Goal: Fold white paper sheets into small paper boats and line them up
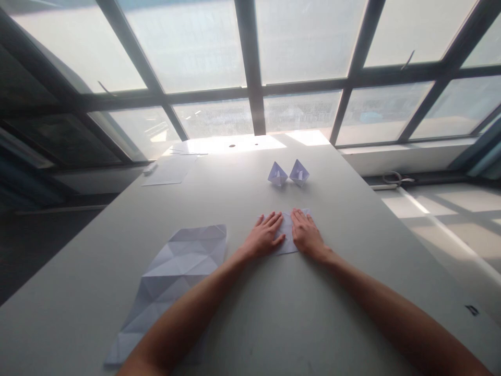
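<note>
A small sheet of white paper (pixel 287 233) lies on the table between and under my two hands. My left hand (pixel 265 234) rests flat on its left side, fingers spread and thumb pointing inward. On its right side, my right hand (pixel 307 233) presses down with its fingers stretched out, close together. Both palms cover much of the paper, so its full outline and folds are hidden. Beyond the hands stand two folded paper shapes, a left origami piece (pixel 277 175) and a right origami piece (pixel 299 173), each with a pointed top.
A larger creased paper sheet (pixel 176 261) lies at the left, partly under my left forearm. Farther back on the white table (pixel 352 292) are flat paper sheets (pixel 168 172) and a small white object (pixel 150 168). Large windows stand behind the far edge.
</note>
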Motion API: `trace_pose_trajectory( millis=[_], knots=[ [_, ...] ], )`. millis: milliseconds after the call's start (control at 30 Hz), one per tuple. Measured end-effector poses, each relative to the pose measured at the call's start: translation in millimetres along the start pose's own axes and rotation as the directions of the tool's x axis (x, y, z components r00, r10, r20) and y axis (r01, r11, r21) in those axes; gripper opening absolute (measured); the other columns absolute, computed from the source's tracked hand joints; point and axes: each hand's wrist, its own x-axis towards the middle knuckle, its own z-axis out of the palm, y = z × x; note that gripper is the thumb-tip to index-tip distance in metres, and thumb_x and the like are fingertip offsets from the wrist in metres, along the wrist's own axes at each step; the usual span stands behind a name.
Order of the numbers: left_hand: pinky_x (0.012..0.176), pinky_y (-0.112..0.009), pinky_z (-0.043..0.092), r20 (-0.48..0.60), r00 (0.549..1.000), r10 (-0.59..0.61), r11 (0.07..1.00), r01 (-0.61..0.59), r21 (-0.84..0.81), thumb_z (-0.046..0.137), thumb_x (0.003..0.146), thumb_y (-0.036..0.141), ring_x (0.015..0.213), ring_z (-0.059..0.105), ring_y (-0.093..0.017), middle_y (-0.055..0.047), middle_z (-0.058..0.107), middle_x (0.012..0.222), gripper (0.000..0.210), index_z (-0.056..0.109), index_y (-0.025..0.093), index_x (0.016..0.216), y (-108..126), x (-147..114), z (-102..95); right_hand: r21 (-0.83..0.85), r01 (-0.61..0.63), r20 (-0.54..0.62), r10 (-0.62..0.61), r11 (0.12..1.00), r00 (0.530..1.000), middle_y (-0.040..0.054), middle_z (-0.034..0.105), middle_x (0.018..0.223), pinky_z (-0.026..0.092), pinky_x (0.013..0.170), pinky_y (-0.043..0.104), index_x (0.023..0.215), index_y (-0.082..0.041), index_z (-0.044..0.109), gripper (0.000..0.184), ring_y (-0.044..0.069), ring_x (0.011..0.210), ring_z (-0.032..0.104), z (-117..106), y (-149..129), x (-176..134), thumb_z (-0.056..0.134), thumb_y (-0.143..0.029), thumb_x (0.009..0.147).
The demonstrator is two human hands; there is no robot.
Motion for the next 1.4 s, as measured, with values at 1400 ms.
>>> trace_pose_trajectory(
  millis=[1400],
  knots=[
    [0.122, -0.041, 0.008, -0.007, 1.0, 0.008, 1.0, -0.007, 0.011, 0.033, 0.098, 0.051, 0.149, 0.014, -0.02, -0.005, 0.024, 0.16, 0.066, 0.024, 0.019, 0.154, 1.5, 0.7, 1.4, 0.0, 0.005, -0.012, -0.005, 1.0, 1.0, 0.0152, 0.036, 0.154, 0.016, 0.119, 0.04, 0.147, -0.003, 0.038, 0.055, 0.023, 0.145, 0.027, 2.1, 2.5, -0.4, 0.033, -0.018, 0.094]
  ],
)
